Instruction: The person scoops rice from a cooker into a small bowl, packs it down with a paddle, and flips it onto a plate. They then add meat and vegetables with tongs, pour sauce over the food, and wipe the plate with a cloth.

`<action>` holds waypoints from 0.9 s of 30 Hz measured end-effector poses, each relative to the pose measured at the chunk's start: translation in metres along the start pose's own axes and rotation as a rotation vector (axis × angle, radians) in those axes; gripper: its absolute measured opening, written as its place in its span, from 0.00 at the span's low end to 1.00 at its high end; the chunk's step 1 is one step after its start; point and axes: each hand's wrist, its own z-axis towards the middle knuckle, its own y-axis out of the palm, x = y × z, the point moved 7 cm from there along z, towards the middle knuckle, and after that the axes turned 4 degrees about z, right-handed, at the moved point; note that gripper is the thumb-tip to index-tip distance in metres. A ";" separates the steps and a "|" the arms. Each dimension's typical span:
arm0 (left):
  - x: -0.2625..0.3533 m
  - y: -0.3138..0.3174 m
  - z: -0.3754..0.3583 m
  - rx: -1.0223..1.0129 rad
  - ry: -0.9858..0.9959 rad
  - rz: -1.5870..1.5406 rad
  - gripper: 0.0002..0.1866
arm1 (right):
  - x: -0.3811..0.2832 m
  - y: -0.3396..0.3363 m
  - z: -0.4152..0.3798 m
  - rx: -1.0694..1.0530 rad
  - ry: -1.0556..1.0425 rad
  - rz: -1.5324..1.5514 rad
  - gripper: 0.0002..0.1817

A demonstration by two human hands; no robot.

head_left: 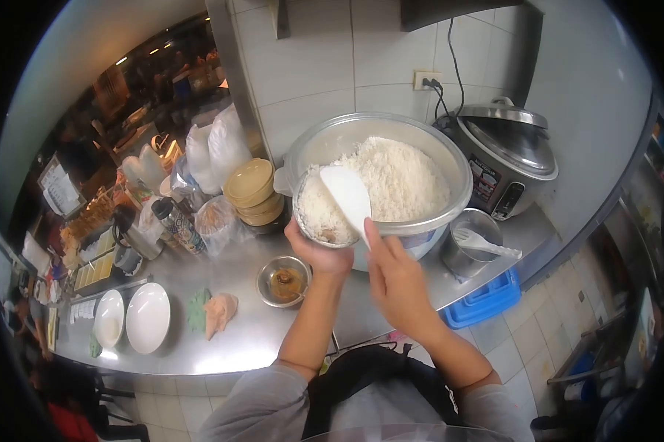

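My left hand (317, 250) holds a small bowl (313, 214) full of white rice up against the rim of a large metal rice pot (450, 158). A white rice paddle (347, 195) is gripped in my right hand (398, 283), its flat blade lying over the rice in the small bowl. The big pot holds a heap of cooked rice (402, 177).
A steel counter (236, 339) carries a small metal sauce bowl (282, 282), two white plates (146, 317), cloths (218, 313), stacked tan bowls (251, 188), bagged items and bottles. A metal cup with a white spoon (470, 243) and a closed rice cooker (505, 158) stand right. A blue container (483, 302) sits below.
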 end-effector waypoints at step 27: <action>0.053 -0.085 -0.015 0.173 -0.053 -0.127 0.32 | 0.014 0.079 -0.012 -0.174 0.116 0.435 0.22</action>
